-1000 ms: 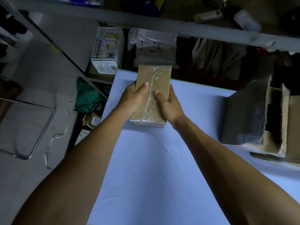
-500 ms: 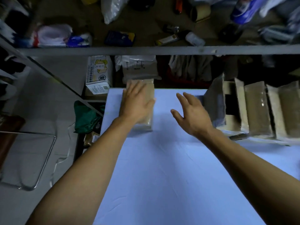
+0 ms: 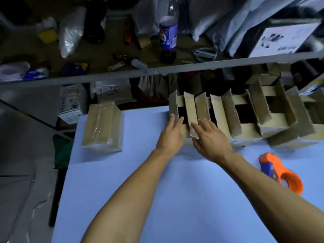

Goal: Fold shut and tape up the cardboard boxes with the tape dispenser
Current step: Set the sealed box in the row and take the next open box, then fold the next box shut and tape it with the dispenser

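Reached with both hands to the leftmost open box (image 3: 182,116) in a row of open boxes (image 3: 259,118) along the far edge of the blue table (image 3: 157,199). Left hand (image 3: 171,135) with fingers straight and relaxed, tips touching the box's upright left flap, gripping nothing. Right hand (image 3: 209,139) likewise loose, fingers spread over the upright right flap and the near wall; whether any finger curled behind the flap, cannot tell. Flaps standing up, dark inside showing between them, long axis of that box running away from the viewer toward the shelf. Taped box (image 3: 102,126) lying flat at the far left corner of the table, well apart from the hands, long axis also pointing away, a shiny tape strip running lengthwise down its top. Orange and blue tape dispenser (image 3: 278,171) lying on the table near the right forearm, untouched, round orange end toward the viewer, long axis slanted from far left to near right. Cluttered shelf (image 3: 122,74) beyond, a cola bottle (image 3: 168,35) upright on it.
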A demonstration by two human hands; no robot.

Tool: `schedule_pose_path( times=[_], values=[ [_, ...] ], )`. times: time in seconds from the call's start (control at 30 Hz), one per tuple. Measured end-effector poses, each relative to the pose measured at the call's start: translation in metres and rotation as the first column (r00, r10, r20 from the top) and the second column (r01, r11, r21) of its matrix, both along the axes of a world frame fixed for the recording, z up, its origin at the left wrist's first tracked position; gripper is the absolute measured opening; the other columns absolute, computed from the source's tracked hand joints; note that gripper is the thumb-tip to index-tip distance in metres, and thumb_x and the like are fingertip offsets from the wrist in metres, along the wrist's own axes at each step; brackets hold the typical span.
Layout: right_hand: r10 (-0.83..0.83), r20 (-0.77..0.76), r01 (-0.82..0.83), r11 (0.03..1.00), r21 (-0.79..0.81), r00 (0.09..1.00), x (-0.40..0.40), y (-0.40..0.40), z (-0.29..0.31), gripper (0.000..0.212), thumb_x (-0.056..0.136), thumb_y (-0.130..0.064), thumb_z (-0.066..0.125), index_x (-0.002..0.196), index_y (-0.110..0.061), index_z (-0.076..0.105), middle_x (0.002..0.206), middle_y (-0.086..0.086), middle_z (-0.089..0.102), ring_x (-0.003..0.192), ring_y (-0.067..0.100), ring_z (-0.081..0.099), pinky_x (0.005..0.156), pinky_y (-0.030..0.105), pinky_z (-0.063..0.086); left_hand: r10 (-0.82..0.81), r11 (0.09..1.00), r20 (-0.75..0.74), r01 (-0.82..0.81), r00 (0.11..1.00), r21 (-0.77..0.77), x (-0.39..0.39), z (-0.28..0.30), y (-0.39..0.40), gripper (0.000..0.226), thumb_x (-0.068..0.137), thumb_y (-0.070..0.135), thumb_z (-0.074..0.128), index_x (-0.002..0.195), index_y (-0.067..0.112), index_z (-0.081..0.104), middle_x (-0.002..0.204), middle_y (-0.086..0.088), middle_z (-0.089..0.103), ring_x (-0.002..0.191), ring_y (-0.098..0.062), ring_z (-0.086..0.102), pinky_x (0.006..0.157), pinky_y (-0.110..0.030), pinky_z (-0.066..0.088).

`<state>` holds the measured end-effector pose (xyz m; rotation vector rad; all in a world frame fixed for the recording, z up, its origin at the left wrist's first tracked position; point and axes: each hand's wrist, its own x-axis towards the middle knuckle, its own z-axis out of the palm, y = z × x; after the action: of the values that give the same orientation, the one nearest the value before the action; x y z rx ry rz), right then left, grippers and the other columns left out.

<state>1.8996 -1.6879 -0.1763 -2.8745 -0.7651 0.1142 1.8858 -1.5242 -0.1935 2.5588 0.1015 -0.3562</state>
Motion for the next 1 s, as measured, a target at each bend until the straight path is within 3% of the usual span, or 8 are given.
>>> schedule_pose_path(
  times=[0.1, 0.23, 0.4, 0.53, 0.7, 0.8, 0.9, 1.0],
  values=[
    [0.043, 0.012, -0.043, 0.998, 0.041, 0.999, -0.001, -0.017, -0.001, 0.051, 0.075, -0.017, 0.074, 0.123, -0.004, 0.062, 0.112, 0.02, 0.063, 0.108, 0.042, 0.059, 0.084, 0.046, 0.055, 0.095, 0.992, 0.035, -0.098, 0.995, 0.075, -0.008, 0.002, -0.012, 0.066, 0.098, 0.001, 0.041, 0.157, 0.023, 0.022, 0.166, -0.004, 0.0, 0.12, -0.039, 0.054, 0.097, -0.039, 0.045],
    [0.097, 0.039, -0.1, 0.989, 0.107, 0.995, -0.004, -0.032, -0.005, 0.042, 0.079, -0.013, 0.068, 0.119, -0.002, 0.063, 0.11, 0.02, 0.062, 0.102, 0.041, 0.059, 0.084, 0.045, 0.053, 0.099, 0.99, 0.079, -0.106, 0.992, 0.093, -0.047, 0.003, -0.008, 0.067, 0.096, -0.001, 0.04, 0.156, 0.024, 0.027, 0.166, -0.002, 0.009, 0.123, -0.04, 0.053, 0.1, -0.042, 0.046],
    [0.163, 0.011, -0.163, 0.969, 0.184, 0.986, -0.022, -0.04, -0.009, 0.047, 0.08, -0.013, 0.068, 0.125, -0.003, 0.059, 0.122, 0.022, 0.059, 0.107, 0.044, 0.056, 0.086, 0.046, 0.051, 0.092, 0.991, 0.264, -0.115, 0.96, 0.072, -0.13, -0.002, 0.013, 0.068, 0.083, -0.011, 0.047, 0.145, 0.017, 0.049, 0.154, -0.004, 0.042, 0.13, -0.027, 0.054, 0.101, -0.039, 0.05],
    [0.264, -0.186, -0.229, 0.954, 0.192, 0.946, -0.044, -0.037, -0.019, 0.065, 0.086, -0.022, 0.064, 0.146, -0.011, 0.043, 0.145, 0.021, 0.044, 0.128, 0.04, 0.044, 0.102, 0.045, 0.043, 0.146, 0.989, 0.275, -0.129, 0.95, -0.078, -0.171, -0.003, 0.028, 0.069, 0.073, -0.019, 0.046, 0.127, 0.019, 0.065, 0.138, 0.013, 0.052, 0.127, -0.002, 0.049, 0.106, -0.008, 0.032],
    [0.225, -0.346, -0.162, 0.966, 0.201, 0.911, -0.067, -0.042, -0.032, 0.042, 0.08, -0.031, 0.053, 0.114, -0.009, 0.063, 0.117, 0.012, 0.055, 0.106, 0.035, 0.055, 0.088, 0.04, 0.049, 0.2, 0.948, 0.192, -0.14, 0.961, -0.287, -0.169, -0.006, 0.023, 0.05, 0.076, -0.019, 0.043, 0.103, 0.014, 0.07, 0.12, 0.031, 0.057, 0.117, -0.004, 0.057, 0.099, -0.012, 0.041],
    [0.142, -0.296, -0.072, 0.969, 0.236, 0.945, -0.085, -0.055, -0.031, 0.041, 0.082, -0.028, 0.064, 0.118, -0.008, 0.058, 0.117, 0.011, 0.054, 0.105, 0.033, 0.053, 0.088, 0.036, 0.047, 0.07, 0.976, 0.188, -0.029, 0.98, -0.216, -0.173, -0.008, 0.019, 0.026, 0.087, 0.015, 0.061, 0.112, 0.022, 0.056, 0.134, 0.02, 0.05, 0.126, -0.01, 0.049, 0.108, -0.027, 0.038],
    [0.087, -0.237, -0.026, 0.968, 0.249, 0.968, -0.107, -0.067, -0.035, 0.046, 0.082, -0.029, 0.067, 0.118, -0.007, 0.049, 0.118, 0.01, 0.049, 0.102, 0.031, 0.049, 0.087, 0.034, 0.043, -0.184, 0.982, 0.154, 0.176, 0.971, 0.061, -0.183, -0.024, 0.021, 0.084, 0.079, 0.067, 0.059, 0.145, 0.023, 0.03, 0.16, 0.006, 0.027, 0.147, -0.016, 0.025, 0.12, -0.047, 0.013],
    [-0.023, -0.19, 0.088, 0.937, 0.339, 0.982, -0.121, -0.066, -0.039, 0.042, 0.08, -0.025, 0.069, 0.107, -0.003, 0.046, 0.107, 0.008, 0.045, 0.093, 0.025, 0.043, 0.075, 0.027, 0.034, -0.4, 0.895, 0.2, 0.335, 0.894, 0.295, -0.183, -0.038, 0.024, 0.086, 0.086, 0.069, 0.043, 0.151, 0.015, 0.029, 0.158, -0.003, 0.034, 0.148, -0.027, 0.027, 0.115, -0.062, 0.023]
  ],
)
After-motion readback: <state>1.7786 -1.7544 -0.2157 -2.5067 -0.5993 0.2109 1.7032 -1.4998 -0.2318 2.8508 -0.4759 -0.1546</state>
